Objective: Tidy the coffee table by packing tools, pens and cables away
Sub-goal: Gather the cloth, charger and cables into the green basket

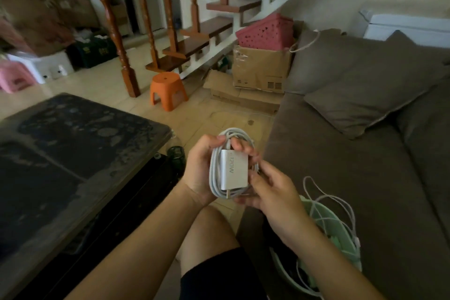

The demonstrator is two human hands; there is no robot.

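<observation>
Between sofa (341, 165) and coffee table (73, 141), left hand (198, 170) and right hand (276, 193) grip the cable-wrapped charger (235, 168), pointing away.

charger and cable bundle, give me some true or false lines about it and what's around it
1. The left hand and the right hand both hold the white charger with its coiled cable. True.
2. The charger rests on the coffee table. False: it is held in the air beside it.
3. The green basket at lower right has white cables in it. True.
4. The orange stool lies upside down. False: it stands upright on the floor.
</observation>
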